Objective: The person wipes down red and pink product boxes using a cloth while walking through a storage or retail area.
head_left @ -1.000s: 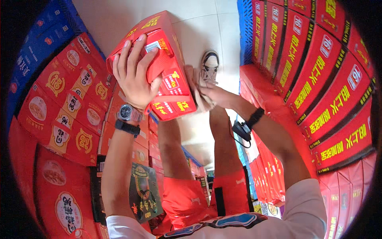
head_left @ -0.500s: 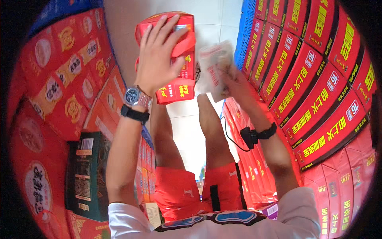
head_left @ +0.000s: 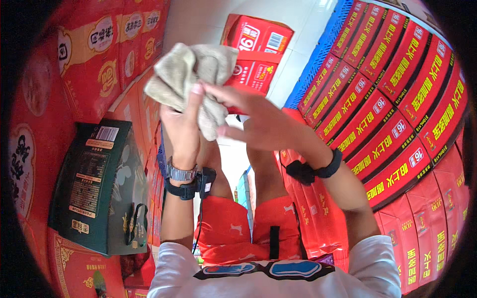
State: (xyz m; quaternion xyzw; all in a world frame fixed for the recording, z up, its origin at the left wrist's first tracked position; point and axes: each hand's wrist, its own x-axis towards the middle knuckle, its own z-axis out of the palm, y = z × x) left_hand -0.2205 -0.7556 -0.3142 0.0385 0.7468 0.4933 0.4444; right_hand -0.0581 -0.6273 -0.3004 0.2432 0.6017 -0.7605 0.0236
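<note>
A folded beige cloth (head_left: 186, 74) is bunched in my left hand (head_left: 181, 131), which grips it from below with the thumb up along its near side. My right hand (head_left: 266, 121) is beside it on the right, a little blurred, holding nothing. Its fingers and thumb are apart, and the fingertips reach to the cloth's right edge. Beyond the cloth stands a red carton (head_left: 258, 52) with a white label, partly hidden by the cloth and my right hand.
Red drink cartons (head_left: 392, 107) are stacked in rows at the right, along a blue plastic edge (head_left: 323, 54). Red gift boxes (head_left: 107, 49) and a dark green box (head_left: 94, 184) line the left. Pale floor tiles (head_left: 298, 54) run between. Red packs (head_left: 313, 203) sit by my right leg.
The cloth has passed from my right hand to my left. My left hand has left the red carton, which now appears farther right in view. My right hand has opened.
</note>
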